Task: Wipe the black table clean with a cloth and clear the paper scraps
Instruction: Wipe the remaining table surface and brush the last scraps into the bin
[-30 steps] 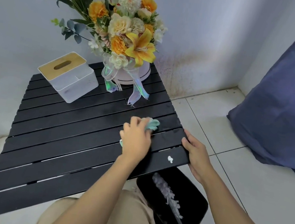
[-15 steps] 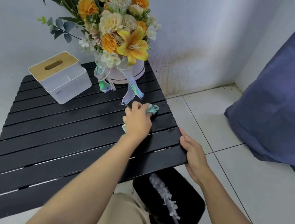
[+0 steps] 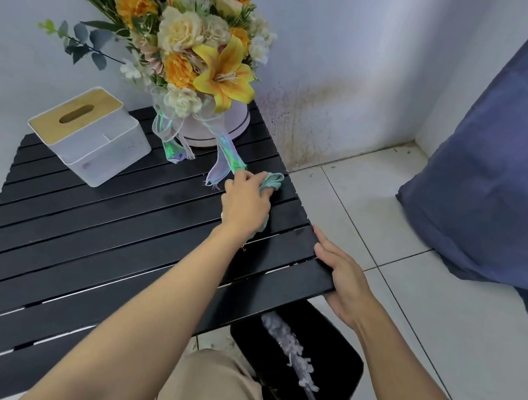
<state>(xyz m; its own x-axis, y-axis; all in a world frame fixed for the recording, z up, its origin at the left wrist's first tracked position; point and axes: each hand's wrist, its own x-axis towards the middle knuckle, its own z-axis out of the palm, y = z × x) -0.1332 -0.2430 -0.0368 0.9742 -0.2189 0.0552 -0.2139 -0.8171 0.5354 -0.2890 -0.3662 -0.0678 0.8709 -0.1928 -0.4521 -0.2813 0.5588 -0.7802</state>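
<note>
The black slatted table (image 3: 87,242) fills the left and middle of the view. My left hand (image 3: 246,202) presses a teal cloth (image 3: 273,180) onto the slats near the table's far right edge, just below the bouquet's ribbon. My right hand (image 3: 345,274) grips the table's near right corner, thumb on top and fingers under the edge. No paper scrap shows on the tabletop. White shredded paper (image 3: 291,347) lies in the black bin (image 3: 335,355) under that corner.
A flower bouquet in a pink round box (image 3: 203,66) stands at the table's back. A white tissue box with a wooden lid (image 3: 90,134) sits back left. A blue fabric bag (image 3: 512,160) leans at the right on the tiled floor (image 3: 441,326). My knee shows below.
My left hand has slid the cloth away from me toward the bouquet's ribbon. The white scrap near the right corner is gone from the tabletop. My right hand stays on the corner.
</note>
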